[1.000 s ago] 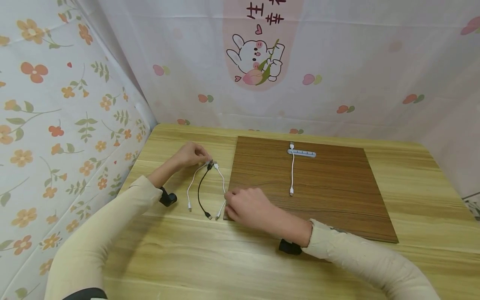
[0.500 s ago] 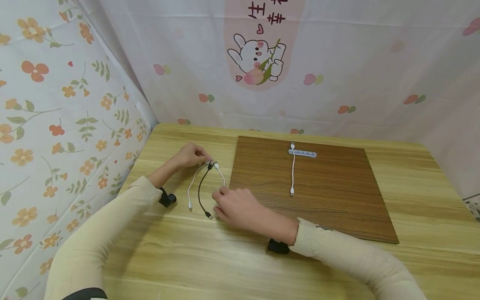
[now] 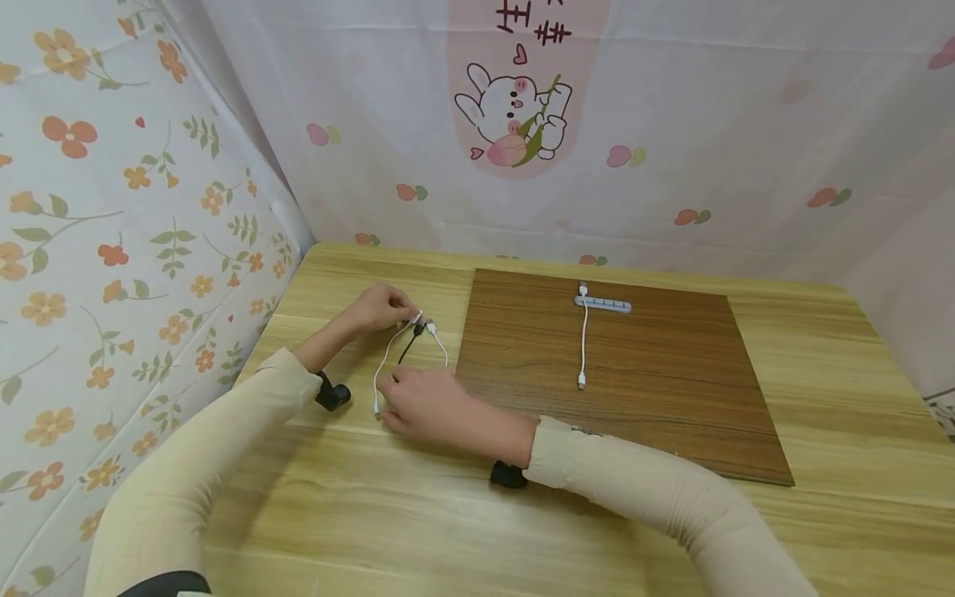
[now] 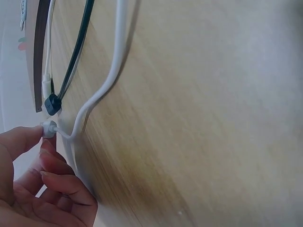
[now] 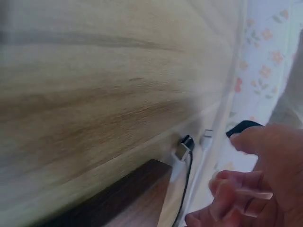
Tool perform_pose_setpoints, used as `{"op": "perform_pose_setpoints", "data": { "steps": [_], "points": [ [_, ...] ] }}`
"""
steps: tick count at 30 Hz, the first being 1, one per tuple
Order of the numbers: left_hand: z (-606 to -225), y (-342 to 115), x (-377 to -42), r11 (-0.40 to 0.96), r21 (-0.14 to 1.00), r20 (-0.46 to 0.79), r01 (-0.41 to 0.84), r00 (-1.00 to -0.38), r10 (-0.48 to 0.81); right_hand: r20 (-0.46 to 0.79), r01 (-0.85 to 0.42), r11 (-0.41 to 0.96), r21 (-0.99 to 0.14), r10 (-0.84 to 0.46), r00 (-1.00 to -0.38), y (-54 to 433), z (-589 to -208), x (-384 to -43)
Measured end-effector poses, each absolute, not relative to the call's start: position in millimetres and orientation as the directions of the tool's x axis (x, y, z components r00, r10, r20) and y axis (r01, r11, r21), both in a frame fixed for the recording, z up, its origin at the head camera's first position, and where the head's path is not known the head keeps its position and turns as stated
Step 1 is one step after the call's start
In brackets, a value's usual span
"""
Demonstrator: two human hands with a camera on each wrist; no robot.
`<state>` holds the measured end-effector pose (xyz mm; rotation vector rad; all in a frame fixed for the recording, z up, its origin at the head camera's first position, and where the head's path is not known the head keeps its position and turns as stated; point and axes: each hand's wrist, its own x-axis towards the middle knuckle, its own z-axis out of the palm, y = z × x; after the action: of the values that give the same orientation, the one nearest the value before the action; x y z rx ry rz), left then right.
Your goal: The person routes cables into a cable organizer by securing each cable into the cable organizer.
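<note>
Several short charging cables lie left of the brown board. My left hand [image 3: 384, 307] pinches the upper plug of the leftmost white cable [image 3: 384, 356] between thumb and finger. That white plug [image 4: 49, 128] shows at the fingertips in the left wrist view. Beside it are the ends of a black cable [image 4: 80, 40] and a second white cable [image 3: 440, 344]. My right hand [image 3: 429, 406] is over the lower cable ends, its fingertips close to the leftmost cable's lower plug. A gap shows between its thumb and loosely bent fingers [image 5: 227, 194]. It covers the black cable's lower part.
The brown board [image 3: 634, 381] lies on the light wooden table [image 3: 418, 531]. On it are a pale blue cable holder [image 3: 608, 305] and another white cable [image 3: 584, 340] that crosses the holder's left end. Patterned cloths [image 3: 358, 149] hang behind and at the left.
My right hand has moved left, from the right-hand white cable across the black one towards the leftmost white cable. The left hand stays at the upper plugs, the pinched white plug slightly raised.
</note>
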<state>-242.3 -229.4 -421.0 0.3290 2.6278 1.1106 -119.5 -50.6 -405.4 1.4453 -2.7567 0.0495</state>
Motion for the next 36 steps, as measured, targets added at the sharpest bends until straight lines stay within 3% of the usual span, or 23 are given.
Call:
{"op": "perform_pose_setpoints", "data": {
  "steps": [13, 22, 36],
  "points": [
    [-420, -232, -240, 0.636, 0.768, -0.156, 0.077, -0.941, 0.302, -0.046, -0.826, 0.564, 0.016, -0.825, -0.564, -74, -419, -125],
    [-421, -233, -241, 0.645, 0.761, -0.159, 0.066, -0.945, 0.284, -0.034, -0.835, 0.538, 0.115, -0.838, -0.545, -78, -419, -120],
    [-419, -236, -236, 0.650, 0.757, -0.105, 0.066, -0.970, 0.221, -0.004, -0.851, 0.506, 0.141, -0.859, -0.512, -73, -410, -114]
  ]
}}
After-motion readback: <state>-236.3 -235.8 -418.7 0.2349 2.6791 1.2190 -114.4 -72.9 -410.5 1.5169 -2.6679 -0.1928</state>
